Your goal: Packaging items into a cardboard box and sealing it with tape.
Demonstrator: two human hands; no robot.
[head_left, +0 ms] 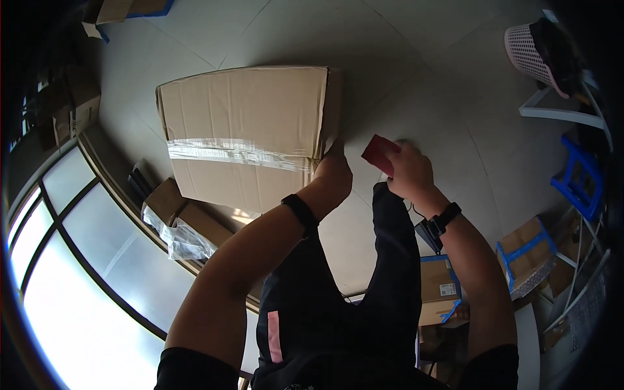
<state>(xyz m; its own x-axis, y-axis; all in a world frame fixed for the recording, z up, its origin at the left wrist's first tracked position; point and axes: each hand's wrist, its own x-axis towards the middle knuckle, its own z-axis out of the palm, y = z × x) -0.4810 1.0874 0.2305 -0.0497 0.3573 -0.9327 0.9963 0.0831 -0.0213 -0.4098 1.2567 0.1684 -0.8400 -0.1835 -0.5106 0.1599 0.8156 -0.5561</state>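
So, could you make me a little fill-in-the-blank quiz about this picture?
1. The flat thing in the right hand is coloured ____.
2. In the picture, the left hand is at the ____ side of the large box.
3. A clear strip of ____ runs across the large box.
4. The basket at upper right is coloured ____.

Missing words: red; right; tape; pink.
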